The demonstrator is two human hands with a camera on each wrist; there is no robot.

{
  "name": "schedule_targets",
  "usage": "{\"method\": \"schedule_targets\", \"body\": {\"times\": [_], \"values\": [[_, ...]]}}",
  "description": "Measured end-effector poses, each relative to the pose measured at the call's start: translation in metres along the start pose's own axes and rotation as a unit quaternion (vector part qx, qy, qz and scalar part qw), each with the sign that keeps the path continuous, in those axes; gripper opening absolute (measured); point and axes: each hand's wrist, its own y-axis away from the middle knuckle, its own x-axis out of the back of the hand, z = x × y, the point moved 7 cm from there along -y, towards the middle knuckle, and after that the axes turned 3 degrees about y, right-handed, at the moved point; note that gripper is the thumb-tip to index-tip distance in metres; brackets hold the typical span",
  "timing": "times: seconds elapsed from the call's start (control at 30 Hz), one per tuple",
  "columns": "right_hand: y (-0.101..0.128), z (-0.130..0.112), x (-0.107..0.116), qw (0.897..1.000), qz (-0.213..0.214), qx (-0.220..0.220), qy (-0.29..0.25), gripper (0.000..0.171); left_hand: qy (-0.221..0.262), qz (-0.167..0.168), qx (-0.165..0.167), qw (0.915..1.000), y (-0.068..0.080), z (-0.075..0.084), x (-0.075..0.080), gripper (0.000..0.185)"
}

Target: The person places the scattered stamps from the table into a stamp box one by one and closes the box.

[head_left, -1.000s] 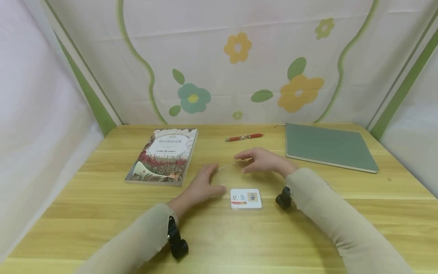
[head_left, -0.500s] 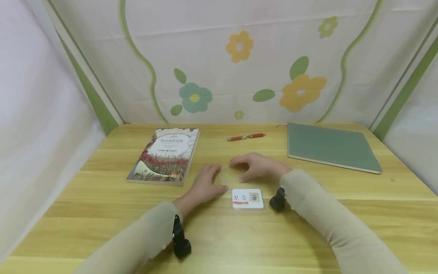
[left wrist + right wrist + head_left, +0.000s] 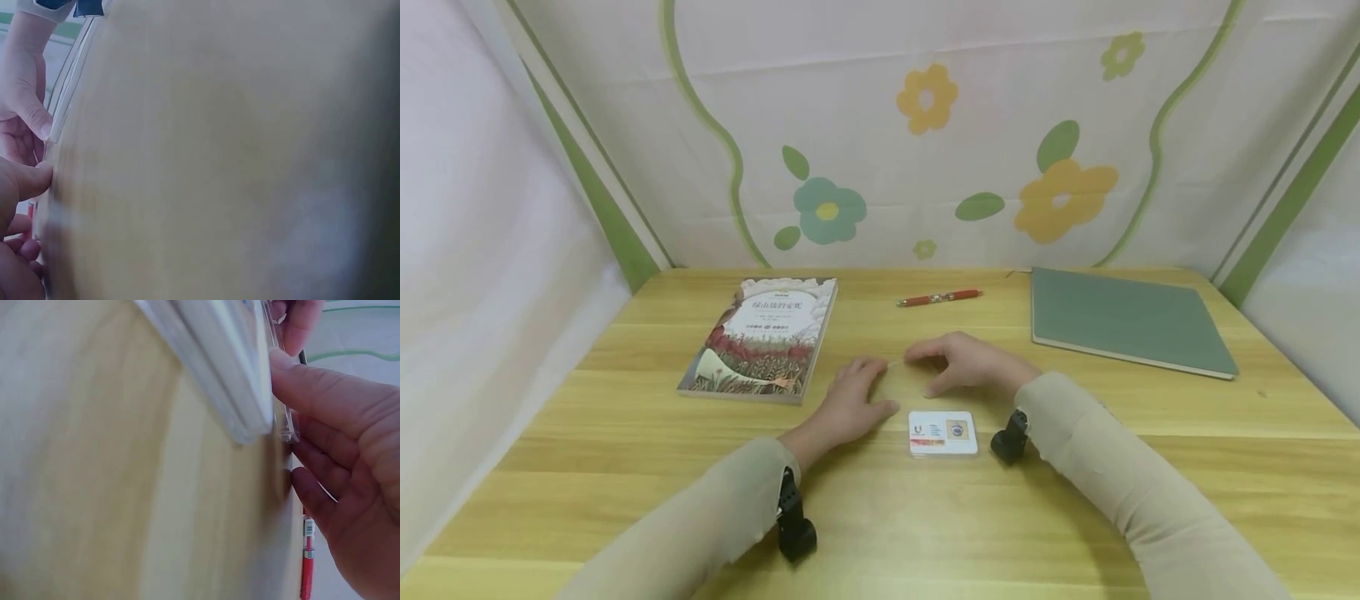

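Note:
A clear plastic cover lies between the two hands; in the head view little more than its thin far edge shows. From the left, my left hand curls its thumb and fingers at the cover's side. On the opposite side my right hand grips it, thumb near and fingers far, as the right wrist view shows. The fingertips of both hands come close together. Just in front of them a white card in a clear case lies flat on the wooden table, with a printed logo and a small picture.
A paperback book with an illustrated cover lies to the left of the hands. Behind them is a red pen. A green notebook lies at the back right. A flowered cloth hangs behind the table.
Over the first half second my right hand moved left and nearer, closing toward the left hand around the clear cover. Since then both hands have stayed almost still. Card, book, pen and notebook have not moved.

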Motion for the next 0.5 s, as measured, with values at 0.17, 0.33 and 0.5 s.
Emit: {"method": "schedule_targets", "body": {"times": [0.17, 0.33, 0.5], "values": [[0.0010, -0.0034, 0.0002, 1.000, -0.008, -0.006, 0.012, 0.055, -0.006, -0.014, 0.009, 0.9999, -0.0012, 0.0022, 0.0010, 0.063], [0.0017, -0.0021, 0.0015, 1.000, -0.009, -0.022, 0.019, 0.056, 0.008, -0.024, 0.015, 0.9996, -0.0023, 0.0034, 0.0020, 0.064], [0.0072, -0.0040, 0.0057, 0.999, -0.008, -0.026, 0.025, 0.056, 0.045, -0.035, 0.008, 0.9983, -0.0005, 0.0080, 0.0041, 0.065]]}}
